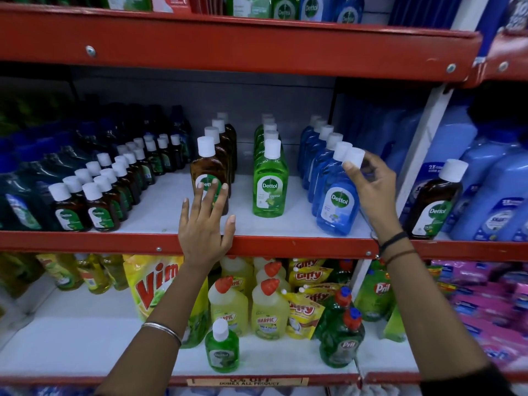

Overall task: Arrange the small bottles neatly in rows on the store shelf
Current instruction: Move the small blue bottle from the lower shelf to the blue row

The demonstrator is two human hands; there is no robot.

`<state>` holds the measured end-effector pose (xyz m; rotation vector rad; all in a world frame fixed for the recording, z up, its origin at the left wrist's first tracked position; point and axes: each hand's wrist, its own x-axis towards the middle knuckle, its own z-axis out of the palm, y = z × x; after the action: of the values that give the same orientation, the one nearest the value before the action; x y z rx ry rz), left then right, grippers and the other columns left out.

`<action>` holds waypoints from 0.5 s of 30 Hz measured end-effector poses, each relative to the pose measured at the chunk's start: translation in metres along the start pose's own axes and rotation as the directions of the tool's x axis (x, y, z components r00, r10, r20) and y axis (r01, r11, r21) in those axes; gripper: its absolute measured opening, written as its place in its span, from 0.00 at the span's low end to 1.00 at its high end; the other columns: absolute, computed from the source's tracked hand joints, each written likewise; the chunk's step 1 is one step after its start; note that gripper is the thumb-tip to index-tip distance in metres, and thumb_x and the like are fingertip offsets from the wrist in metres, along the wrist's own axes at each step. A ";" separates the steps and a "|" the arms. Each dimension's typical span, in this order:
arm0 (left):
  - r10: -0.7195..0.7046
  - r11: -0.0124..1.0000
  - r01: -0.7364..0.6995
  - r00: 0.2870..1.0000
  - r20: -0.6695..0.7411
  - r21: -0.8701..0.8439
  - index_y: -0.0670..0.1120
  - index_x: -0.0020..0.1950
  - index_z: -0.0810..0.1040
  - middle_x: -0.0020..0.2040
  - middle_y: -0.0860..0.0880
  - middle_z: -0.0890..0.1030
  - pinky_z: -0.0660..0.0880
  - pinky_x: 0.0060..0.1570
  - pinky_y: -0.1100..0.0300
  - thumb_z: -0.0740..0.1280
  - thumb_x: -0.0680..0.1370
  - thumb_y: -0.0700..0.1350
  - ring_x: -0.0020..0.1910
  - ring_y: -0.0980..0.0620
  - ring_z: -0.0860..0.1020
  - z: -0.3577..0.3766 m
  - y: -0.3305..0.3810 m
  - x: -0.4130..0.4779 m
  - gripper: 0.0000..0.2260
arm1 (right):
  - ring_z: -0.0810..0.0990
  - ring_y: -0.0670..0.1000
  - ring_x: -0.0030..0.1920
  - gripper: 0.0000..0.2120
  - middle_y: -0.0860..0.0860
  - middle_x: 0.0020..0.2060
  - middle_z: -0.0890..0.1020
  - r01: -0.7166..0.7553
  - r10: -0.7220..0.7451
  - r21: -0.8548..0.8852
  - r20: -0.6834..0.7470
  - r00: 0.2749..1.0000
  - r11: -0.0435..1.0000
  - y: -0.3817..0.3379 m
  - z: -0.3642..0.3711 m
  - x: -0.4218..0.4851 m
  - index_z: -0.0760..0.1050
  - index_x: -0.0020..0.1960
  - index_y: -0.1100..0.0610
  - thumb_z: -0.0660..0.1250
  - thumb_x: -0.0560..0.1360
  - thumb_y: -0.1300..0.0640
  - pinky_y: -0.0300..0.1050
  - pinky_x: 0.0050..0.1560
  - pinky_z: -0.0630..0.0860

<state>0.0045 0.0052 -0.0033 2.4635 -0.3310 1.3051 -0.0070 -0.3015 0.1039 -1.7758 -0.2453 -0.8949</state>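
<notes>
At the bottom of the frame, on the lower shelf, a small green bottle [222, 350] stands alone in front of yellow Harpic bottles [270, 310] and a Vim pouch [151, 284]. Just above, at centre, the left hand [204, 224] lies flat and spread over the red shelf edge [85, 241], its fingertips [206, 186] touching the label of the front brown bottle [210, 178]; it grips nothing. Right of centre, the right hand [371, 184] pinches the white cap [354, 157] of a blue bottle whose body it hides, just beside the front blue bottle [338, 201]. Between the hands stands a row of green bottles [270, 178]. The brown, green and blue rows run back toward the grey rear panel. In the left middle, rows of small dark bottles [94, 201] recede diagonally. A single brown bottle [435, 201] stands at the right among pale blue containers [503, 195].
</notes>
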 end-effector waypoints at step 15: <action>-0.061 0.998 0.061 0.998 -0.002 -0.035 0.55 0.79 0.54 0.77 0.50 0.63 0.59 0.73 0.43 0.51 0.81 0.58 0.78 0.52 0.56 -0.004 0.000 -0.002 0.26 | 0.77 0.48 0.57 0.19 0.57 0.60 0.78 0.056 -0.039 0.061 -0.242 0.969 0.997 -0.015 0.003 -0.045 0.71 0.65 0.57 0.67 0.76 0.54 0.37 0.60 0.73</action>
<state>0.0003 0.0071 -0.0030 2.4229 -0.2733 1.2673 -0.0451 -0.2811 0.0845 -1.5871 -0.1590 -1.1139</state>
